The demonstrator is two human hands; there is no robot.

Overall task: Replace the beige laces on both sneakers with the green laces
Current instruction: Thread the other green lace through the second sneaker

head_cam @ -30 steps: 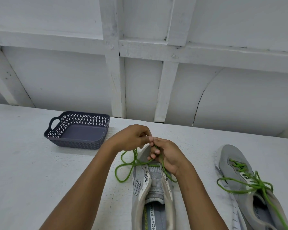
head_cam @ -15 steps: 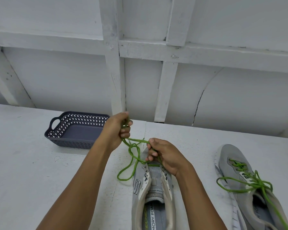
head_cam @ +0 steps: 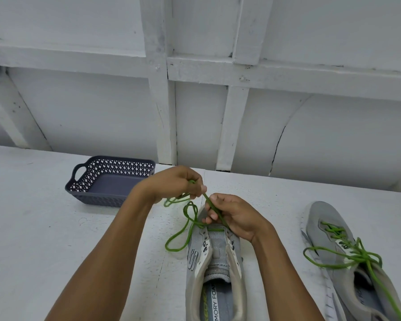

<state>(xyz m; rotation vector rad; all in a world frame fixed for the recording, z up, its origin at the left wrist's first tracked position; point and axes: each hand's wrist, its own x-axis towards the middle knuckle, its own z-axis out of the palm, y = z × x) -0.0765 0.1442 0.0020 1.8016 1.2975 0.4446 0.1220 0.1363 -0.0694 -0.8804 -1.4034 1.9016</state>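
**One sneaker laced, second barely begun**

One of two is done, as far as I can judge. The sneaker on my right lies well apart on the table w/ its own green lace run through the eyelets and bunched in a loose knot over the tongue; the ends trail toward the heel. Could want tidying, can't say from here.

The sneaker in front of me has no beige lace in it. The green lace crosses only the lowest pair of eyelets, nearest the toe. Every row above that is bare, tongue showing, so most of the threading is left, plus the tie. No beige laces in sight anywhere; the dark basket sits back-left, its contents not clear to me.

Pose: both forearms reach fwd over the toe end. My left grip is raised, just beyond the toe, thumb and fingers pinching one strand; slack hangs below it and loops onto the table left of the shoe. My right grip rests at the toe, fingers curled round the other strand, which runs up toward the left grip. The two are near each other, not touching.
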